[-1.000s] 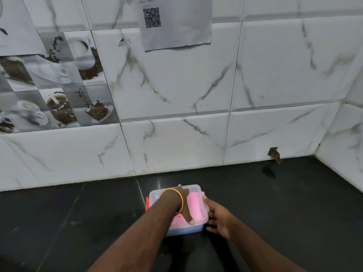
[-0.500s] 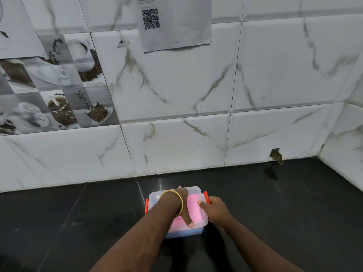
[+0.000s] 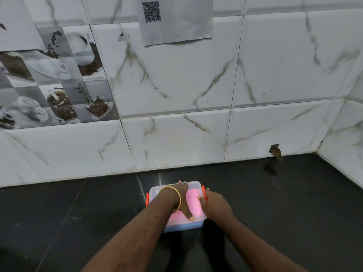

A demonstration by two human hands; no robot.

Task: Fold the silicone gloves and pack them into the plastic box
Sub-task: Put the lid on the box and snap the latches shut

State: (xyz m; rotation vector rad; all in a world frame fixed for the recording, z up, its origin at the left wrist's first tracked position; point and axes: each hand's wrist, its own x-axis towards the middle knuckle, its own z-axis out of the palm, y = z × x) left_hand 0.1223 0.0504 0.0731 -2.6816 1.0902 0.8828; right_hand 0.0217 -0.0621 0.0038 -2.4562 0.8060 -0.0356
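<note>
Right hand moved in, grip pinching box clip; left hand flat atop.

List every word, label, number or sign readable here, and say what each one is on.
QR code, no words in it: on the paper sheet stuck to the wall tiles.
Faint small marks lower on the sheet: too blurred to read.
Coffee-cup picture tiles: images only, no text.
Plastic box and its lid: no readable label.

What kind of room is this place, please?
Probably a kitchen: a dark stone counter meets a wall of white marble-look tiles, and some decorative tiles show coffee cups and beans.
</note>
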